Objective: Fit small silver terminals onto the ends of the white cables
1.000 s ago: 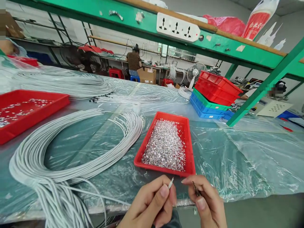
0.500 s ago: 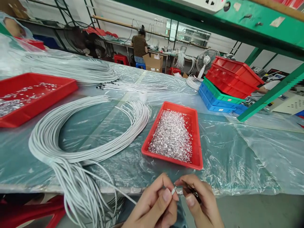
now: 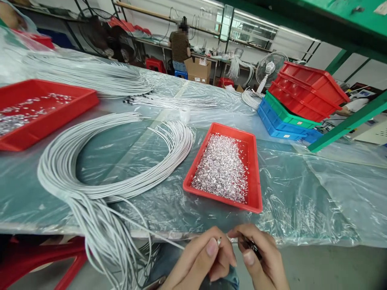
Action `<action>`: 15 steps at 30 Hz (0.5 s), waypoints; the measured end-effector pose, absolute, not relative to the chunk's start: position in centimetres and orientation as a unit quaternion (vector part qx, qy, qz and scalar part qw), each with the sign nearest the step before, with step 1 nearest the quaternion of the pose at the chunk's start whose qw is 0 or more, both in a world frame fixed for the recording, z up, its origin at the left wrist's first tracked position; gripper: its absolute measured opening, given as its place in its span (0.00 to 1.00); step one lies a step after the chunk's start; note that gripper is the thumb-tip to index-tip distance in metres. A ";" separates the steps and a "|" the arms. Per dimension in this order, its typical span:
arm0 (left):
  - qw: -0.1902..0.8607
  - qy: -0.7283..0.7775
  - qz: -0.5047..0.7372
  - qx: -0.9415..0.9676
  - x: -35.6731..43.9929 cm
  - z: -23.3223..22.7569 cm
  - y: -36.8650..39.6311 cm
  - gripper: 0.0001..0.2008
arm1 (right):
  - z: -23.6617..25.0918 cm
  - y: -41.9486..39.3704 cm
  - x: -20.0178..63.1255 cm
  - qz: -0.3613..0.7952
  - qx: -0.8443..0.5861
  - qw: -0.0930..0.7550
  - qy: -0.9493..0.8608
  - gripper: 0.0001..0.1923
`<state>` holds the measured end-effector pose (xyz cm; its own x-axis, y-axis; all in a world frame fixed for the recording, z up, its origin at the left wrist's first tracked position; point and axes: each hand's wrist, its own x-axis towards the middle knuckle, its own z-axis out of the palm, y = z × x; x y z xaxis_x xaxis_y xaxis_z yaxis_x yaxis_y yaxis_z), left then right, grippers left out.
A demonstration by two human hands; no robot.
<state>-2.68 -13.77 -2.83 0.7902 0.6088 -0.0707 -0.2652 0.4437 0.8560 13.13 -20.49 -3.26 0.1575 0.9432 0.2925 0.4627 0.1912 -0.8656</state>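
My left hand (image 3: 198, 257) is closed in a pinch around a white cable's tip (image 3: 219, 241), which barely shows between thumb and forefinger. From that hand the cable (image 3: 166, 241) runs left towards a large coil of white cables (image 3: 121, 191), whose loose lengths droop over the table edge. Close beside it, my right hand (image 3: 261, 253) curls around a small dark metal tool (image 3: 253, 247), mostly hidden by the fingers. Its forefinger reaches towards the left hand. Just beyond both hands lies a red tray (image 3: 256, 177) heaped with small shiny metal pieces (image 3: 220, 169).
Another red tray (image 3: 75, 106) with metal pieces lies at left. Further cable bundles (image 3: 99, 80) stretch behind the coil. Stacked bins (image 3: 302, 96) stand at right near a slanted green post (image 3: 347, 123). A person (image 3: 179, 46) sits at the back bench; a red stool (image 3: 72, 257) is below left.
The cable tip shows less now and points more towards me; before, a short white length stuck out towards my right hand. The view has shifted slightly.
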 end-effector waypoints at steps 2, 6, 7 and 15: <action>0.834 0.190 0.251 0.453 -2.7 -3.0 -13.6 0.25 | -3.2 -20.7 13.0 0.250 -0.593 0.484 -0.592 0.19; 0.838 0.203 0.229 0.451 -2.7 -2.9 -13.5 0.25 | -3.2 -21.0 12.8 0.247 -0.617 0.482 -0.571 0.19; 0.838 0.208 0.229 0.450 -2.7 -2.9 -13.6 0.24 | -3.2 -21.0 12.8 0.245 -0.618 0.482 -0.570 0.19; 0.838 0.202 0.227 0.453 -2.8 -3.9 -13.5 0.22 | -2.7 -20.6 12.9 0.239 -0.584 0.489 -0.603 0.19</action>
